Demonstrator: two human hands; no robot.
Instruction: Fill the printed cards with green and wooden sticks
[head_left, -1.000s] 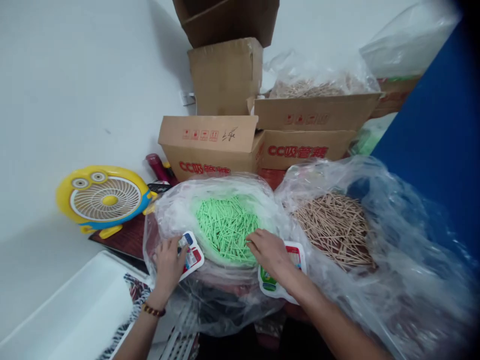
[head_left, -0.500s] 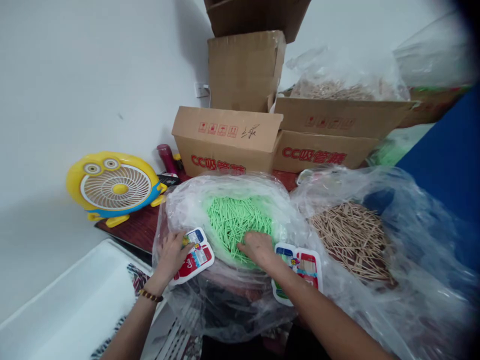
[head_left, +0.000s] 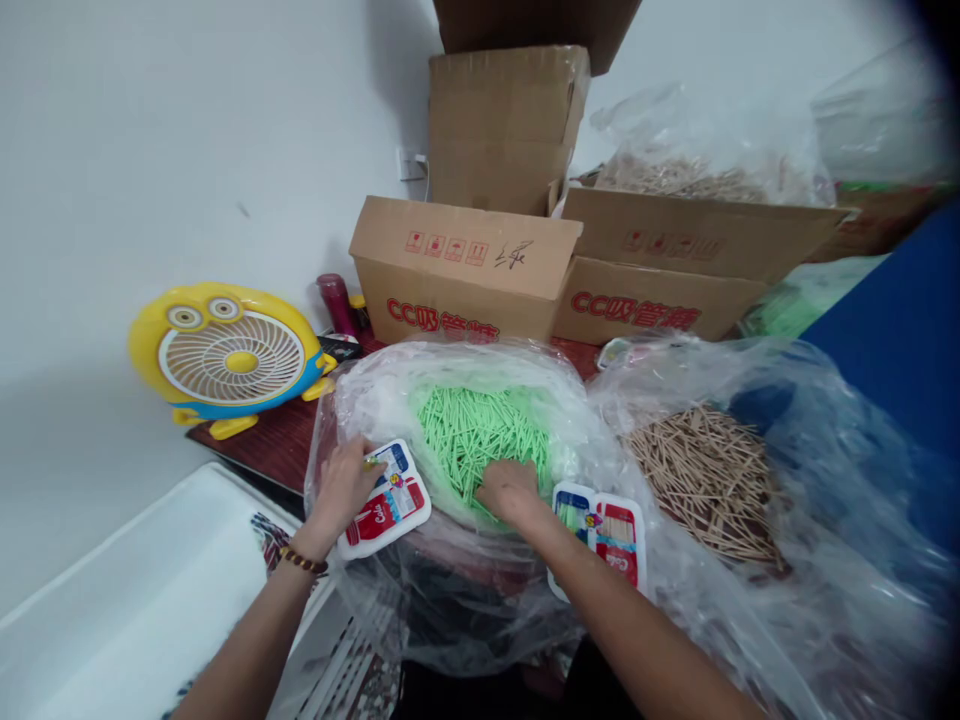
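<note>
My left hand (head_left: 346, 487) rests over the left edge of a white-rimmed candy pack (head_left: 401, 500) with a red cola print and a blue part. Its fingers are bent onto the pack, and a small yellow-green bit shows at their tips. My right hand (head_left: 511, 488) is closed at the near side of a heap of thin green candy sticks (head_left: 480, 425) in a clear plastic bag (head_left: 367, 385). Its fingertips are hidden among the sticks. A second candy pack (head_left: 619, 525), with green and tan sticks showing in it, lies partly under my right forearm.
Tan sticks (head_left: 705, 470) lie in another plastic bag on the right. Cardboard boxes (head_left: 457, 265) stand behind the bags. On the left are a yellow fan (head_left: 241, 362), a dark red bottle (head_left: 337, 303) and a white tub (head_left: 150, 570) below the table edge.
The view has shifted slightly. My left fingers have drawn in closer together at the pack's upper edge. My right hand stays at the green sticks, its fingers now more curled down into them.
</note>
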